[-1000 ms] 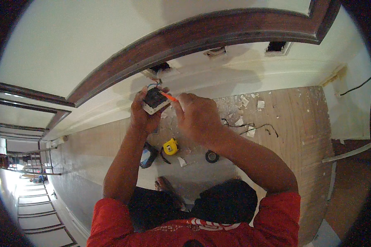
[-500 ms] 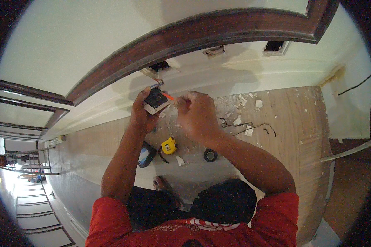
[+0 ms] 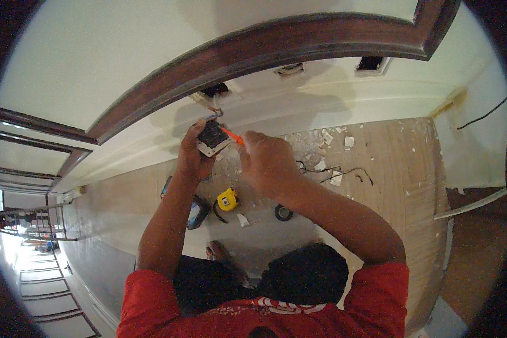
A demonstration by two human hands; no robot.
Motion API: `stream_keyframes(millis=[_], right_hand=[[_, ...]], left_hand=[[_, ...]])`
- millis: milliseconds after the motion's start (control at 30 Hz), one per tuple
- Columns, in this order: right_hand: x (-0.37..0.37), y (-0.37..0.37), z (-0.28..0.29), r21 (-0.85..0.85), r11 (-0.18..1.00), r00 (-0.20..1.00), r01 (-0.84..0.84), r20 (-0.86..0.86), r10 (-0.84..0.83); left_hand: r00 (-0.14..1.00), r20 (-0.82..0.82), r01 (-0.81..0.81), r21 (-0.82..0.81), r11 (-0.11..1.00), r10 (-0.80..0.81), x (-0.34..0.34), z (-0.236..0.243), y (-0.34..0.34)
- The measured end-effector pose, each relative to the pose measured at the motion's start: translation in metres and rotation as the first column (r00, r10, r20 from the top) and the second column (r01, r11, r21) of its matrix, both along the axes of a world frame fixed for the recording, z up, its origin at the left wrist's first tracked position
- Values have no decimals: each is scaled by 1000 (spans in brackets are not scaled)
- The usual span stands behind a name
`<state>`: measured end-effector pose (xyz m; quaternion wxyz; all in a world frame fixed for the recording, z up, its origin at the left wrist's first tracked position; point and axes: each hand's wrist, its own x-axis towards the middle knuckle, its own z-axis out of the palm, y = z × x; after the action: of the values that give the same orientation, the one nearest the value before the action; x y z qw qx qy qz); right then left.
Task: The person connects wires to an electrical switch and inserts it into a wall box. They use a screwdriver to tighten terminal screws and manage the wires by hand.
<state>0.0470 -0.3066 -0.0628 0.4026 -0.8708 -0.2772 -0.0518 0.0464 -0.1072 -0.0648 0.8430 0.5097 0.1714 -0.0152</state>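
Note:
My left hand [image 3: 194, 152] grips a wall socket [image 3: 212, 135] by its sides, its black back turned up and its white faceplate edge showing below. Thin wires [image 3: 214, 112] run from it to a dark square opening [image 3: 214, 90] in the wall. My right hand [image 3: 268, 163] is closed round an orange screwdriver [image 3: 232, 136], whose tip meets the back of the socket on its right side. The exact spot under the tip is too small to make out.
On the floor lie a yellow tape measure [image 3: 227, 199], a roll of black tape [image 3: 283, 212], loose black wires [image 3: 335, 172] and white debris [image 3: 349, 142]. Two more wall openings, one a dark hole [image 3: 370, 63], sit under the brown wooden trim [image 3: 276, 39]. A ladder [image 3: 39, 222] stands far left.
My right hand has turned, and more of the orange screwdriver shows now. The left hand keeps its hold on the socket. The whole view has shifted slightly.

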Motion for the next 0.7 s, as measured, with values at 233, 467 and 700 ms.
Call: stream_keyframes(millis=[233, 467, 700], right_hand=[[1, -3, -6, -153, 987, 975, -54, 206, 85], [1, 4, -10, 45, 999, 1000, -2, 26, 1], [1, 7, -4, 202, 976, 995, 79, -73, -65]], left_hand=[[999, -10, 40, 124, 991, -39, 1, -6, 12], [997, -20, 79, 132, 988, -77, 3, 0, 13], [998, -31, 63, 149, 987, -59, 0, 11, 8]])
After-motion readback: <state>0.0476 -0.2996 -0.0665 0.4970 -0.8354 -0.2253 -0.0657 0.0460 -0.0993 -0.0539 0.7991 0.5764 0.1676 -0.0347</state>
